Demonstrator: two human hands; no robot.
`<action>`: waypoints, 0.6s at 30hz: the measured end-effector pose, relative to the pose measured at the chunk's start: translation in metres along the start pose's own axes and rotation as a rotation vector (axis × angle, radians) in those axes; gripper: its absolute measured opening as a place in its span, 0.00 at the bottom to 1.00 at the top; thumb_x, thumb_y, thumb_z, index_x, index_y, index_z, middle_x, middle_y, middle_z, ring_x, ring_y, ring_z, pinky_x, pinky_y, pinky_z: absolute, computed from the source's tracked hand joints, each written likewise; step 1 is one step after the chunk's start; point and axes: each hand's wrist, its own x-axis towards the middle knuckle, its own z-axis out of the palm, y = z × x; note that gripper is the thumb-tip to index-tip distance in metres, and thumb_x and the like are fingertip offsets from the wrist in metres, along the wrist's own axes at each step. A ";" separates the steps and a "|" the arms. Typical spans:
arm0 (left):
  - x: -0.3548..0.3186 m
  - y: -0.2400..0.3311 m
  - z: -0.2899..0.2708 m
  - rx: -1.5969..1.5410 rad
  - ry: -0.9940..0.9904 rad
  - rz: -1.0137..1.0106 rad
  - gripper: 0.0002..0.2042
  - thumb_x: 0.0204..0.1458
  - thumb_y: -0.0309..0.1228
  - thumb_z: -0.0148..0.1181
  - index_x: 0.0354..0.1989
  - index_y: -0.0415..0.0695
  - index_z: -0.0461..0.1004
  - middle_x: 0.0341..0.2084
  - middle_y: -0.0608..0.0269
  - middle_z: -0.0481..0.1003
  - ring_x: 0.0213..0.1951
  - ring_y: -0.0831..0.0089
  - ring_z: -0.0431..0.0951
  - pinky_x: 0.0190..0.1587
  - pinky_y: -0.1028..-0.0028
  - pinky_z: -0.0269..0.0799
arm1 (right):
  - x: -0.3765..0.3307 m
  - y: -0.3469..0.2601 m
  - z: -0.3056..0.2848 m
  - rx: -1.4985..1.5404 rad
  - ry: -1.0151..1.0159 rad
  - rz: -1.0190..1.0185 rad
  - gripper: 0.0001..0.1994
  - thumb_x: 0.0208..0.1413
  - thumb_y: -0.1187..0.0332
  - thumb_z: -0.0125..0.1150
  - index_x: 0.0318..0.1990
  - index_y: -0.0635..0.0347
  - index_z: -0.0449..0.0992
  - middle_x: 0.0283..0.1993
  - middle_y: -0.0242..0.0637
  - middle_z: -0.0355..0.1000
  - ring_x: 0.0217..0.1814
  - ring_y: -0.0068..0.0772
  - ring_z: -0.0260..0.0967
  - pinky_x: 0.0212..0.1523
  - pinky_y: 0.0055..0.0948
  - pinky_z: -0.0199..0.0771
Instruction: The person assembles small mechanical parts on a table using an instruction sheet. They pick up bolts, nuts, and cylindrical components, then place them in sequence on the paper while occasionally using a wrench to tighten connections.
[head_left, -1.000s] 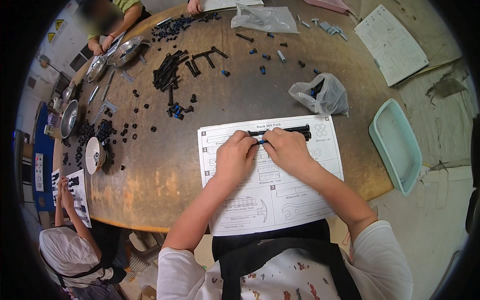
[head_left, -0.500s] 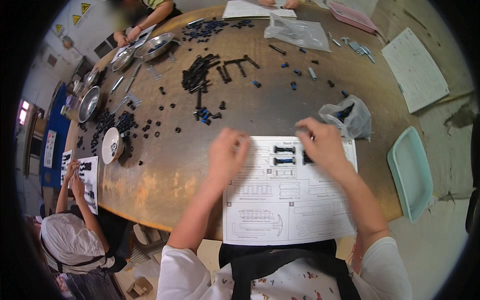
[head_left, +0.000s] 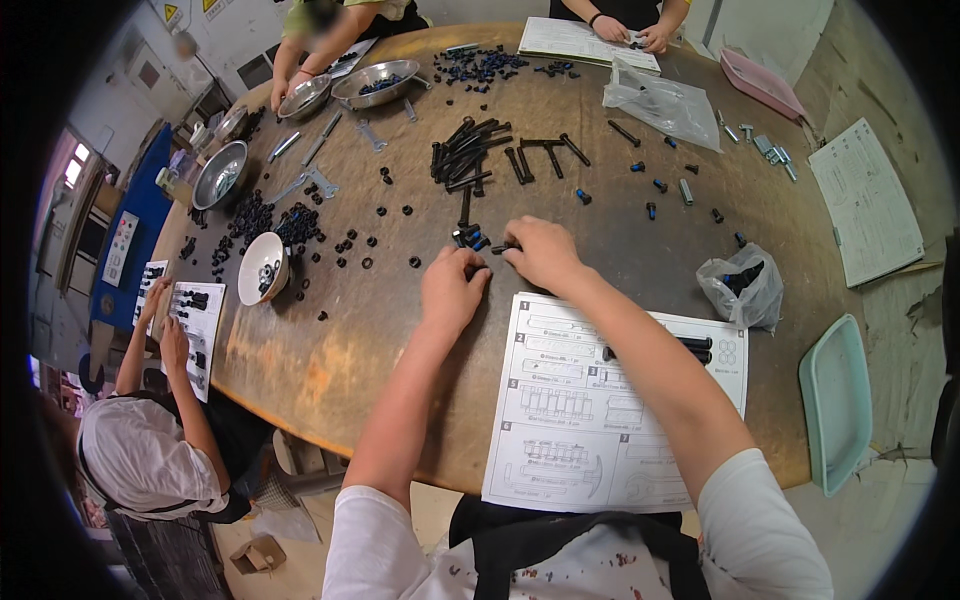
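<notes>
My right hand [head_left: 543, 252] reaches over the table just past the sheet's upper edge, its fingers pinched on a short black bolt [head_left: 503, 248]. Close by, my left hand [head_left: 452, 290] has its fingertips drawn together. Something dark shows at them, too small to name. Just beyond both hands lies a little cluster of black bolts with blue bands [head_left: 468, 236]. The printed diagram sheet [head_left: 545, 470] lies at the table edge before me. Long black bolts [head_left: 690, 348] rest on it, partly hidden by my right forearm.
Long black bolts [head_left: 465, 155] are heaped mid-table. Black nuts [head_left: 300, 225] and a white bowl [head_left: 264, 268] sit left. At right are a bag of dark parts [head_left: 742, 283] and a green tray [head_left: 838, 400]. Co-workers' hands [head_left: 170, 320] work at left and across the table.
Both hands have left the sheet and come together at the small bolt cluster, the right hand moving left and forward. The view has shifted, and the sheet appears lower and turned slightly.
</notes>
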 end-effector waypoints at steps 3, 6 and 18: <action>-0.021 -0.006 -0.011 -0.266 -0.014 -0.060 0.22 0.46 0.23 0.68 0.52 0.43 0.74 0.35 0.60 0.75 0.35 0.70 0.78 0.40 0.70 0.75 | -0.015 -0.001 -0.018 0.223 -0.045 0.044 0.11 0.52 0.69 0.63 0.42 0.63 0.77 0.37 0.44 0.78 0.41 0.43 0.77 0.43 0.37 0.75; -0.050 0.017 -0.026 -0.496 -0.086 -0.081 0.35 0.45 0.23 0.69 0.65 0.45 0.63 0.39 0.59 0.77 0.39 0.69 0.78 0.46 0.67 0.75 | -0.056 -0.001 -0.033 0.547 -0.017 0.038 0.11 0.51 0.72 0.61 0.42 0.64 0.78 0.34 0.41 0.78 0.37 0.33 0.76 0.40 0.31 0.75; -0.152 0.096 -0.024 -0.310 -0.460 0.263 0.45 0.46 0.26 0.69 0.73 0.44 0.49 0.44 0.57 0.77 0.51 0.60 0.75 0.57 0.62 0.67 | -0.196 -0.005 -0.065 0.533 -0.072 0.175 0.11 0.52 0.75 0.62 0.43 0.67 0.79 0.29 0.28 0.73 0.30 0.15 0.66 0.32 0.20 0.68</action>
